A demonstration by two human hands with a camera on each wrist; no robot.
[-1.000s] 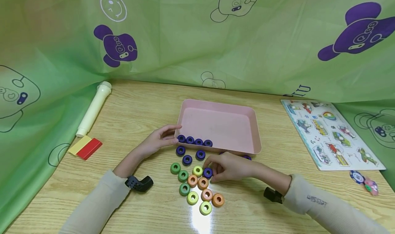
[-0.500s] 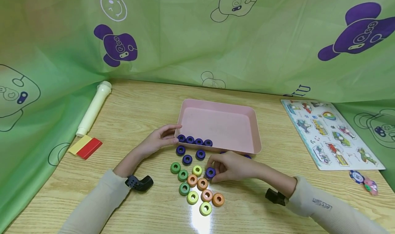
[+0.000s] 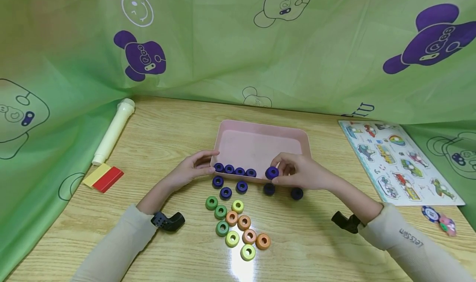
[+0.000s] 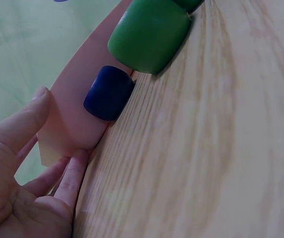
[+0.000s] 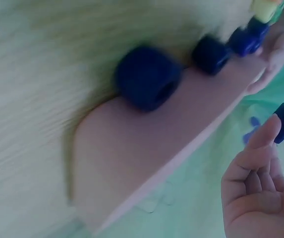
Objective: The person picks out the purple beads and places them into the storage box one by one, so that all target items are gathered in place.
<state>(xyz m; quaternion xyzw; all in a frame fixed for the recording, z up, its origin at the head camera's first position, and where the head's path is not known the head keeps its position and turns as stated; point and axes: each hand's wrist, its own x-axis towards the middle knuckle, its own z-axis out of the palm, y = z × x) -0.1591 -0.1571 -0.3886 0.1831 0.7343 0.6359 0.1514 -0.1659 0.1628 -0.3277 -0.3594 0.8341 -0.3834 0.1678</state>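
My left hand holds the front left corner of a shallow pink tray, thumb at the front wall and fingers at the left side. Between thumb and fingers, my right hand pinches a dark purple ring bead, raised over the tray's front rim. Inside the tray, several purple beads stand in a row along the front wall. More purple beads lie on the table just in front, one below the right hand and one farther right.
Green, yellow and orange beads lie grouped on the wooden table nearer the body. A cream tube and a yellow-and-red piece lie at left. A picture puzzle board lies at right. Green printed cloth hangs behind.
My right hand has lifted a purple bead from beside the yellow and orange ones and carried it up and right to the tray's front edge. The left hand has stayed at the corner.
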